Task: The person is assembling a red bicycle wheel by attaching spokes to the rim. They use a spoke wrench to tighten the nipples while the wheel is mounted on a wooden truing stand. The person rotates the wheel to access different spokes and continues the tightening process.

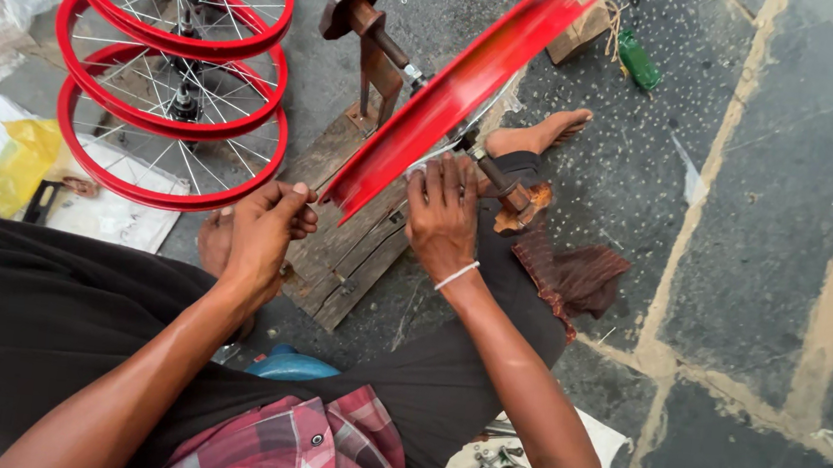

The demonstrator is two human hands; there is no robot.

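The left grip (267, 223) pinches the lower edge of a red wheel rim (454, 92), and the right grip (442, 211) closes on its near side by the axle. The rim stands tilted in a rusty truing stand (377, 55) (bolted to a wooden board (344, 258)); three red wheels (174, 82) lie stacked nearby on the floor.

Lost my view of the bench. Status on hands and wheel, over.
Left hand pinching the red wheel at its lower rim. Right hand on the spokes near the axle. Wheel mounted in the stand. Three spare wheels stacked left, clear.
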